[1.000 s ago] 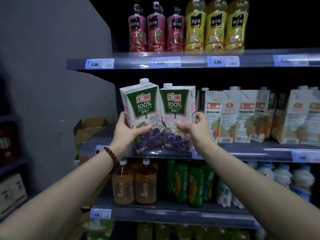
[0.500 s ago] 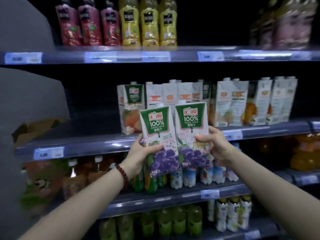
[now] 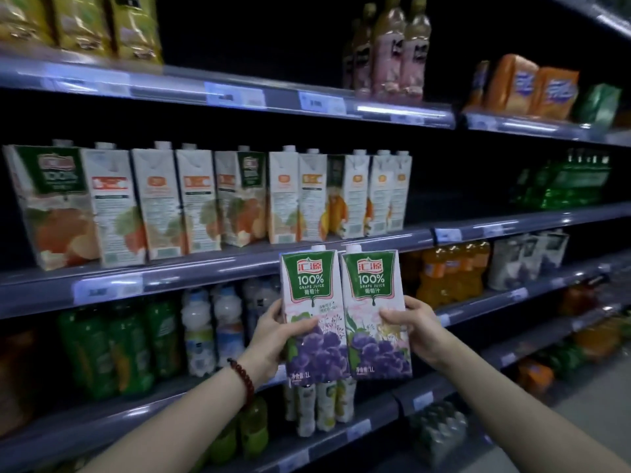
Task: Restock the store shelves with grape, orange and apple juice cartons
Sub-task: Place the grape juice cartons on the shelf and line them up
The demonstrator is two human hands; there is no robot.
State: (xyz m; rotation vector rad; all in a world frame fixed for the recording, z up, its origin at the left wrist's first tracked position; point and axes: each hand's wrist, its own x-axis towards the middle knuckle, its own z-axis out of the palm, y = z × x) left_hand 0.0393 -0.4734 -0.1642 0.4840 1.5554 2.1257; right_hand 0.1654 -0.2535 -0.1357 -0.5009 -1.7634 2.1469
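Note:
Two grape juice cartons, white with green labels and purple grapes, are held upright side by side in front of the shelves. My left hand (image 3: 273, 339) grips the left grape carton (image 3: 312, 315) and my right hand (image 3: 415, 332) grips the right grape carton (image 3: 374, 312). Both are in the air, just below the front edge of the juice shelf (image 3: 205, 271). On that shelf stands a row of apple juice cartons (image 3: 112, 206) and orange juice cartons (image 3: 345, 196). To the right of the row, the shelf is dark and bare.
Drink bottles fill the shelf below, green ones (image 3: 112, 346) left and orange ones (image 3: 450, 274) right. More grape cartons (image 3: 526, 257) stand on a lower right shelf. Yellow bags (image 3: 88, 25) and pink bottles (image 3: 389, 52) sit on the top shelf. Green multipacks (image 3: 563, 182) lie at the right.
My view has swung right along the shelves. Both hands, still holding the two grape cartons, have moved from the shelf's left end down and right, now past the orange cartons.

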